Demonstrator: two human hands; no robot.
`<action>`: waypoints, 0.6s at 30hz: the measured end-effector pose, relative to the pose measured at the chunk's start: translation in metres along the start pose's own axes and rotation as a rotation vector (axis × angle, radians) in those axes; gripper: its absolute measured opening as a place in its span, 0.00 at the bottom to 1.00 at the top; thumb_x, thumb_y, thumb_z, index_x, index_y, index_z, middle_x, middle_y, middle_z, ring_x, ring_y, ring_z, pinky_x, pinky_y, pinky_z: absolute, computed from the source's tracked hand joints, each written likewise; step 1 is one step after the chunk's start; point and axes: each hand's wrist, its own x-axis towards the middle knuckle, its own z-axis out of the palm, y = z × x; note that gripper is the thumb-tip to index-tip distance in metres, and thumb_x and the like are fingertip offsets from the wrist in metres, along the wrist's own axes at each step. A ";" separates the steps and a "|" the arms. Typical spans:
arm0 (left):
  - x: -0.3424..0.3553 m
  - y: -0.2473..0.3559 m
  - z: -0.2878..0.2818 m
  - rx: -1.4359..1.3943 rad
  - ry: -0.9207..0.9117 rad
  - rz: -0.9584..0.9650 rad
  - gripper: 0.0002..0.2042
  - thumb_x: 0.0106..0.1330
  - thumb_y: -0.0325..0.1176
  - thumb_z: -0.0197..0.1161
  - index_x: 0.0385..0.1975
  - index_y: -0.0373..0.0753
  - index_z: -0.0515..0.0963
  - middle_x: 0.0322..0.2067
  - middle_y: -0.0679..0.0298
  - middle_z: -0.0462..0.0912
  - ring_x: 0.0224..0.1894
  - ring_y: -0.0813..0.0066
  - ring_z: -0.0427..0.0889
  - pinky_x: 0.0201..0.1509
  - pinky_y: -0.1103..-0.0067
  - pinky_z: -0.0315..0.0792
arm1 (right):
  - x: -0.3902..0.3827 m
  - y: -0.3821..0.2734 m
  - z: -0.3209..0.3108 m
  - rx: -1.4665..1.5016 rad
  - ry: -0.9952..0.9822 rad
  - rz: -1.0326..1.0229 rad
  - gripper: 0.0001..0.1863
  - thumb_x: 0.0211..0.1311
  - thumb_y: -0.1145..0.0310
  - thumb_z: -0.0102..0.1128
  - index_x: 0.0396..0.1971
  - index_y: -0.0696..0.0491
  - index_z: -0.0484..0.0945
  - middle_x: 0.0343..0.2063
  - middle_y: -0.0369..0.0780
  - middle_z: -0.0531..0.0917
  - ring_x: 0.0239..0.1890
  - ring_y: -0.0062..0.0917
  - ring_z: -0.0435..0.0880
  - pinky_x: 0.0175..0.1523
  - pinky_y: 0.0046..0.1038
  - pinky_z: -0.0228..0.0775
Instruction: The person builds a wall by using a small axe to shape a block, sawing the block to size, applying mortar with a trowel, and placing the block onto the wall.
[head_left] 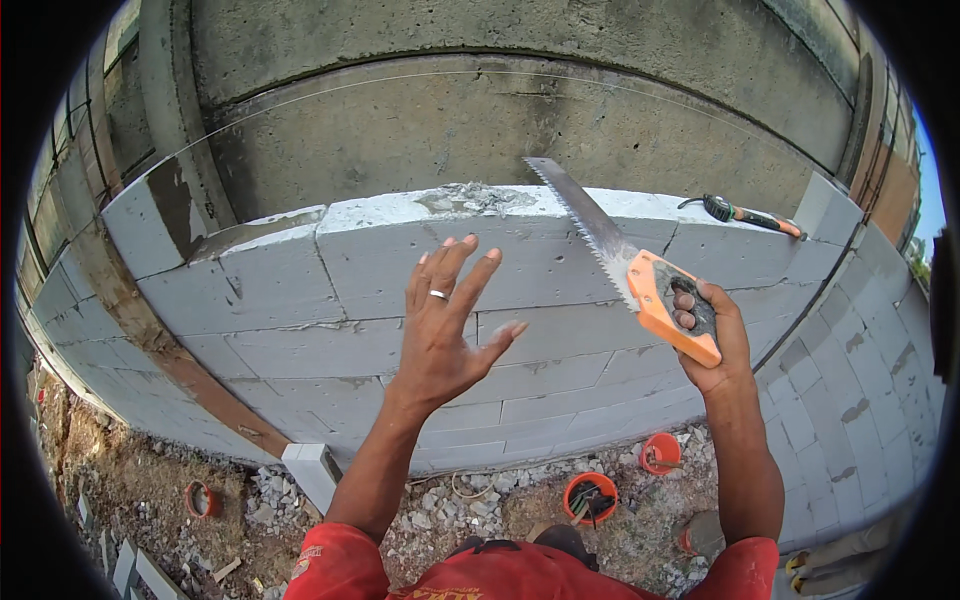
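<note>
My right hand (pixel 717 335) is wrapped round the orange and black handle of a hand saw (pixel 597 228). Its toothed blade slants up and to the left, its tip over the top of a light grey block wall (pixel 400 265). In front of the wall, my left hand (pixel 445 325) is raised with fingers spread and holds nothing; a ring shows on one finger. Crumbly grey mortar (pixel 478 199) lies on the white top edge of the wall, between the left hand and the blade tip. Whether the blade touches the blocks I cannot tell.
An orange and black tool (pixel 750 216) lies on the wall top at right. A thin string (pixel 480 72) spans above it. A wooden post (pixel 165 345) leans at left. Orange buckets (pixel 591 498) stand on rubble below. Behind rises a concrete panel wall (pixel 420 140).
</note>
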 end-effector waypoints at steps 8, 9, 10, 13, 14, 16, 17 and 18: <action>-0.012 -0.179 -0.087 0.432 0.471 -0.106 0.19 0.64 0.35 0.69 0.53 0.39 0.78 0.54 0.58 0.81 0.64 0.58 0.72 0.73 0.61 0.60 | -0.075 0.040 0.101 -1.482 -0.255 -0.605 0.23 0.67 0.73 0.61 0.58 0.67 0.68 0.46 0.51 0.83 0.31 0.27 0.86 0.31 0.27 0.81; -0.015 -0.192 -0.090 0.447 0.438 -0.112 0.19 0.64 0.36 0.69 0.53 0.39 0.78 0.53 0.59 0.81 0.63 0.59 0.73 0.73 0.62 0.60 | -0.068 0.051 0.113 -1.481 -0.270 -0.610 0.23 0.67 0.73 0.61 0.58 0.67 0.68 0.46 0.51 0.83 0.31 0.27 0.86 0.31 0.27 0.81; -0.013 -0.198 -0.091 0.445 0.406 -0.114 0.19 0.64 0.36 0.69 0.53 0.40 0.79 0.53 0.59 0.82 0.63 0.61 0.73 0.73 0.62 0.60 | -0.060 0.062 0.124 -1.667 -0.424 -0.903 0.24 0.64 0.73 0.63 0.57 0.66 0.70 0.45 0.51 0.83 0.33 0.30 0.86 0.32 0.28 0.81; -0.009 -0.208 -0.092 0.443 0.396 -0.045 0.19 0.64 0.38 0.69 0.52 0.40 0.79 0.53 0.59 0.82 0.63 0.62 0.74 0.73 0.63 0.60 | -0.043 0.104 0.170 -1.939 -0.652 -1.172 0.25 0.60 0.73 0.65 0.56 0.66 0.71 0.41 0.51 0.82 0.35 0.36 0.86 0.32 0.31 0.82; -0.011 -0.214 -0.093 0.418 0.424 -0.014 0.18 0.61 0.36 0.71 0.49 0.40 0.79 0.51 0.60 0.82 0.62 0.62 0.74 0.73 0.62 0.60 | -0.037 0.118 0.186 -2.041 -0.709 -1.139 0.26 0.59 0.72 0.65 0.56 0.65 0.72 0.38 0.51 0.82 0.35 0.38 0.86 0.33 0.32 0.82; -0.019 -0.213 -0.084 0.401 0.521 -0.028 0.17 0.59 0.34 0.72 0.47 0.40 0.79 0.50 0.60 0.82 0.61 0.61 0.74 0.72 0.62 0.59 | -0.013 0.136 0.206 -2.119 -0.791 -1.100 0.27 0.59 0.71 0.64 0.57 0.66 0.71 0.36 0.49 0.81 0.34 0.37 0.85 0.33 0.33 0.82; -0.025 -0.212 -0.079 0.393 0.611 -0.039 0.16 0.57 0.32 0.73 0.44 0.40 0.79 0.49 0.61 0.82 0.60 0.61 0.74 0.72 0.61 0.59 | -0.004 0.146 0.210 -2.182 -0.873 -1.057 0.28 0.59 0.70 0.63 0.58 0.66 0.69 0.34 0.47 0.81 0.32 0.37 0.85 0.33 0.34 0.82; -0.033 -0.213 -0.074 0.357 0.676 -0.087 0.15 0.55 0.28 0.73 0.41 0.39 0.77 0.50 0.61 0.80 0.60 0.60 0.71 0.71 0.60 0.58 | 0.003 0.159 0.213 -2.188 -0.879 -1.065 0.28 0.59 0.70 0.63 0.58 0.66 0.69 0.34 0.47 0.81 0.32 0.37 0.85 0.33 0.34 0.82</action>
